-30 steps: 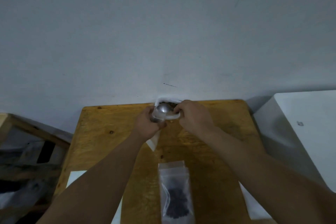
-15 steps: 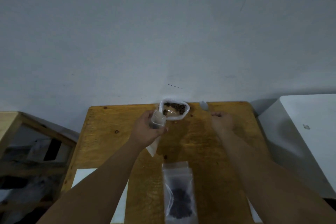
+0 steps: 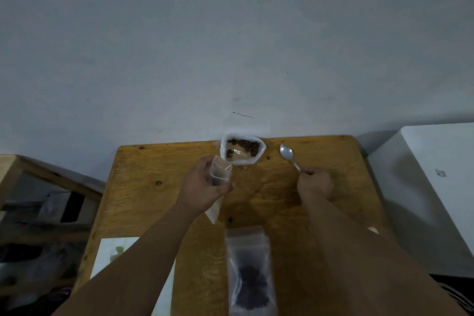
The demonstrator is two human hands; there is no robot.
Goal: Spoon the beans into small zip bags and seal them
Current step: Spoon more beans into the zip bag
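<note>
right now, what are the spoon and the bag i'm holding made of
The small grey spoon looks like polished metal, probably steel: its bowl glints. The small clear zip bag looks like thin glossy plastic: see-through and creased.

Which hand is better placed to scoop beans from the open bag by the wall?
Right, most likely. The right hand grips the spoon by its handle, with the spoon's bowl just right of the open bean bag. The left hand is occupied holding the small zip bag.

Source bag open, beans inside, far edge of surface. Zip bag upright, mouth open, in left hand. Spoon empty, in right hand. Filled bag flat, nearest.
</note>
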